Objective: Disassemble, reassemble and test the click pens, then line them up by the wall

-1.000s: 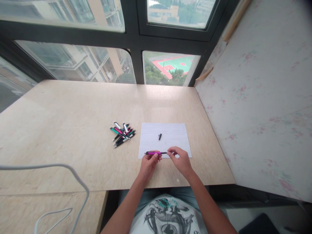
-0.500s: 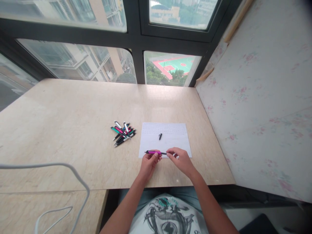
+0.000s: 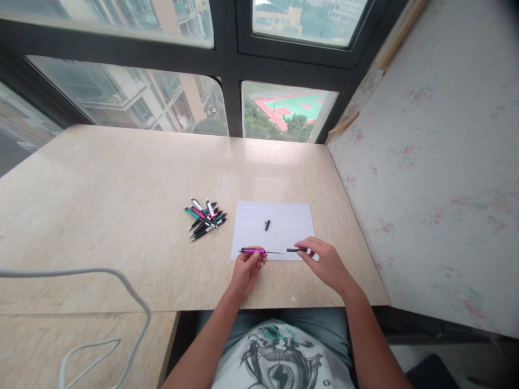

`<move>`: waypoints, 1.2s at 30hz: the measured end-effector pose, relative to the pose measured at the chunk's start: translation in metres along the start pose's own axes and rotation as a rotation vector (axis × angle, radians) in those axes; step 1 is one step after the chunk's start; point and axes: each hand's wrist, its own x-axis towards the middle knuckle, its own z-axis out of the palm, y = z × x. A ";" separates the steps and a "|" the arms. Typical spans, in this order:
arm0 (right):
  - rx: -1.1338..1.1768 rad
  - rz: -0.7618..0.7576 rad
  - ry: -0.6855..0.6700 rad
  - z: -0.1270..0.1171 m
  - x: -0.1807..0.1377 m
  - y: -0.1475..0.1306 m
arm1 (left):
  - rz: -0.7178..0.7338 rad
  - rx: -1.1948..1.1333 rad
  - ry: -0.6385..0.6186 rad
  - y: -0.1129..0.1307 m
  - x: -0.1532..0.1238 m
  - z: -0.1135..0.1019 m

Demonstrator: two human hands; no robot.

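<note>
Between the fingers of my left hand (image 3: 249, 266) is the purple barrel of a pen (image 3: 252, 250), held level, with its thin ink refill (image 3: 274, 252) sticking out to the right. My right hand (image 3: 320, 256) pinches a black pen grip section (image 3: 295, 249), apart from the refill's tip by a small gap. Both hands are over the lower part of a sheet of paper (image 3: 247, 227) with lines of writing along its top. A small black piece (image 3: 267, 225), perhaps a short cap or clip part, lies on the sheet.
Left of the paper is a loose pile of several pens (image 3: 206, 219). A grey cable (image 3: 101, 271) loops across the lower left of the pale tabletop (image 3: 130, 205). Windows stand behind the table, and a papered wall (image 3: 438, 178) borders its right side.
The black grip section has come off the purple barrel and moved right with my right hand, baring the refill. My left hand has stayed almost in place.
</note>
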 end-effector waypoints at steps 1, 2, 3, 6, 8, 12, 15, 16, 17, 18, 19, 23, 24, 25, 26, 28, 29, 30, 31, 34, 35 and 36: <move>0.006 0.010 -0.001 0.000 0.000 0.005 | -0.001 -0.005 -0.001 0.000 0.000 0.000; 0.011 0.024 -0.005 0.001 0.000 0.011 | -0.001 -0.006 -0.002 0.000 0.000 0.000; 0.015 0.046 -0.009 0.003 0.000 0.018 | -0.001 -0.006 -0.004 0.000 0.000 0.000; 0.028 0.161 0.007 0.020 0.003 0.040 | 0.005 -0.008 -0.003 0.000 0.000 0.000; 0.015 0.221 0.033 0.036 0.007 0.050 | 0.009 -0.007 0.002 -0.001 0.000 -0.001; 0.008 0.277 0.106 0.068 0.014 0.058 | 0.006 0.013 0.002 -0.001 0.001 0.000; -0.021 0.294 0.107 0.078 0.016 0.059 | 0.007 0.019 0.004 0.000 0.001 0.001; -0.021 0.300 0.096 0.078 0.016 0.059 | 0.005 0.018 0.003 0.000 0.001 0.001; -0.015 0.308 0.087 0.078 0.016 0.059 | 0.003 0.017 0.001 0.000 0.001 0.001; -0.005 0.315 0.082 0.076 0.016 0.059 | 0.000 0.014 -0.001 0.000 0.001 0.001; 0.004 0.316 0.081 0.075 0.017 0.059 | -0.002 0.011 -0.002 0.000 0.001 0.001; -0.026 0.267 0.138 0.070 0.022 0.057 | -0.005 0.001 0.000 0.000 0.001 0.000; -0.045 0.264 0.153 0.071 0.025 0.056 | -0.004 0.000 -0.001 0.000 0.001 0.000; -0.062 0.277 0.161 0.072 0.029 0.054 | -0.004 -0.001 -0.001 0.000 0.001 0.000; -0.074 0.306 0.158 0.073 0.034 0.052 | -0.003 -0.001 -0.002 0.000 0.001 0.000; -0.084 0.377 0.131 0.078 0.045 0.048 | -0.004 0.001 -0.004 0.000 0.001 0.000; -0.085 0.407 0.115 0.081 0.052 0.045 | -0.004 0.002 -0.005 0.000 0.001 0.000; -0.085 0.423 0.108 0.084 0.058 0.043 | -0.003 0.004 -0.005 0.000 0.001 0.000; -0.086 0.432 0.107 0.087 0.065 0.041 | -0.001 0.006 -0.004 0.000 0.001 0.000; -0.090 0.445 0.126 0.093 0.080 0.036 | 0.002 0.006 0.001 0.000 0.001 0.001; -0.090 0.448 0.132 0.094 0.083 0.035 | 0.002 0.005 0.003 0.000 0.001 0.001; -0.089 0.448 0.136 0.094 0.085 0.034 | 0.002 0.004 0.004 0.000 0.001 0.001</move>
